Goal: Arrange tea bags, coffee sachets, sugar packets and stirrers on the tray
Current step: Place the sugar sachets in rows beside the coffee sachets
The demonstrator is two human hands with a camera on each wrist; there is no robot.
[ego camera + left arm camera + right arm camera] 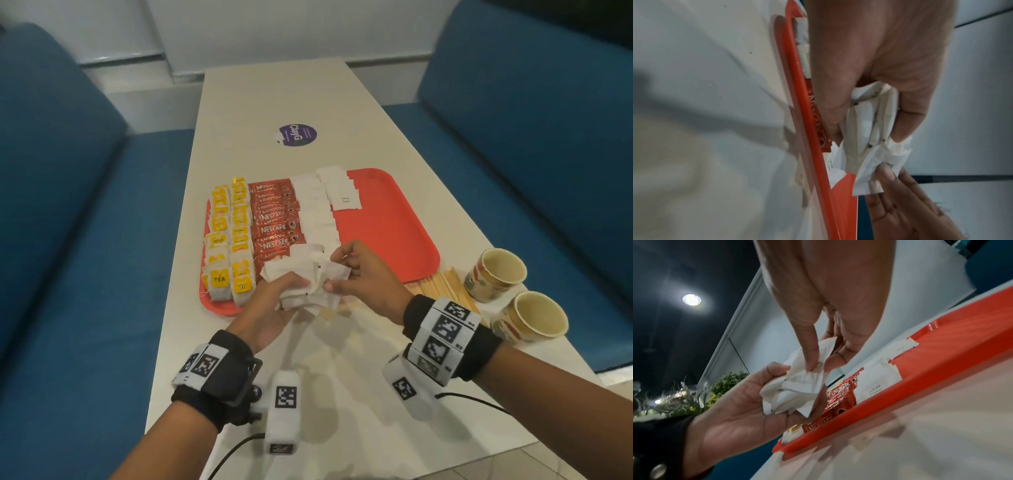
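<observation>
A red tray (394, 219) lies on the white table. On it run rows of yellow tea bags (227, 240), red coffee sachets (274, 219) and white sugar packets (317, 212). My left hand (274, 301) holds a bunch of white sugar packets (301, 277) over the tray's near edge. In the right wrist view my right hand (818, 363) pinches one sugar packet (807, 378) of that bunch between thumb and forefinger. The left wrist view shows the held packets (869, 129) close up, beside the tray rim (797, 97). Wooden stirrers (445, 284) lie on the table, right of my right hand (356, 270).
Two paper cups (495, 274) (529, 317) stand at the table's right edge, next to the stirrers. A purple round sticker (296, 134) marks the table beyond the tray. Blue sofas (68, 205) flank both sides. The tray's right half (383, 192) holds nothing.
</observation>
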